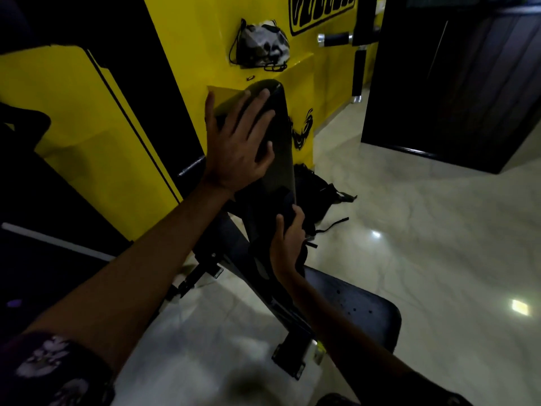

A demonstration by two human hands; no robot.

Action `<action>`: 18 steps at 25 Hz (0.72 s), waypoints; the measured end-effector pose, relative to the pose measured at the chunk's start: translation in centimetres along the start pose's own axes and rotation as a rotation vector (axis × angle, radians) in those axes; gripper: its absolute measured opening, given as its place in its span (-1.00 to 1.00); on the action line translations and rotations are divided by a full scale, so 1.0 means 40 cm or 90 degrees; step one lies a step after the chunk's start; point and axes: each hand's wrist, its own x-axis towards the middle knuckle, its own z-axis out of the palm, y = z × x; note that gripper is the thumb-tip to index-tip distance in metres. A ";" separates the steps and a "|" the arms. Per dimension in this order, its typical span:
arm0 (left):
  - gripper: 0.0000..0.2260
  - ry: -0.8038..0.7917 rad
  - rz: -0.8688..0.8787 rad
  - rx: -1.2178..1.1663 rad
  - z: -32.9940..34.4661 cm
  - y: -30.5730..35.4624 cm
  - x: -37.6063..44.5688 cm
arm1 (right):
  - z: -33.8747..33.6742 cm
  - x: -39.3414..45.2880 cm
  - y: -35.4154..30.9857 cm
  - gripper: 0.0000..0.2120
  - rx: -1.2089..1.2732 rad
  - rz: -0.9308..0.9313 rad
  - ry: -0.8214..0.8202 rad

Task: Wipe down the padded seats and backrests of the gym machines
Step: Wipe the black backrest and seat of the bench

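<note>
Backrest (278, 148) of dark padded vinyl, raised steeply on the bench frame against the yellow wall (87, 112), with the seat pad (360, 309) low at the near end. Left hand (237, 142) flat on the upper pad, fingers spread and straight, bracing. Right hand (288, 238) lower down, fingers curled round a dark cloth (288, 210) pressed to the pad near the hinge. Likely firm foam under smooth, slightly slippery covering; heavy and fixed, so no lifting, only steadying at the top edge while rubbing. Cloth soft and limp, best bunched in the palm. Black bag (319, 191) on pale floor (424, 230) behind
</note>
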 end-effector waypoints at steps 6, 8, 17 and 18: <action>-0.64 0.098 -0.310 -0.163 0.017 0.052 0.008 | -0.002 0.074 -0.067 -0.59 -0.031 0.168 0.047; -0.67 0.104 -0.268 -0.188 0.017 0.032 0.000 | 0.008 0.050 -0.130 -0.56 -0.037 0.047 0.057; -0.64 0.102 -0.253 -0.327 0.021 -0.012 -0.033 | 0.006 0.060 -0.148 -0.59 -0.045 0.122 0.074; -0.64 0.109 -0.256 -0.329 0.023 -0.013 -0.032 | 0.007 0.072 -0.186 -0.60 -0.039 0.083 0.083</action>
